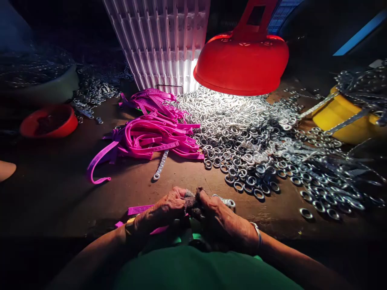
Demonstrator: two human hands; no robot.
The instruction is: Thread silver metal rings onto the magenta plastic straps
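My left hand (167, 205) and my right hand (222, 215) meet at the table's near edge, fingers bent together in a pinch. Dark, worn finger covers (190, 201) wrap some fingertips. Whatever lies between the fingers is hidden. A magenta plastic strap (140, 210) shows beside and beneath my left hand. Just behind my right fingers lies a silvery metal link piece (226, 201). Farther back are a heap of magenta straps (151, 137) and a twisted metal link (161, 165) with a ring end.
A large pile of metal rings (242, 137) spreads across the right side beneath a red lamp (242, 64). A yellow container (335, 114) with metal pieces stands at right. At left are a red bowl (68, 127), a pale basin (65, 82) and part of another person's arm (6, 170).
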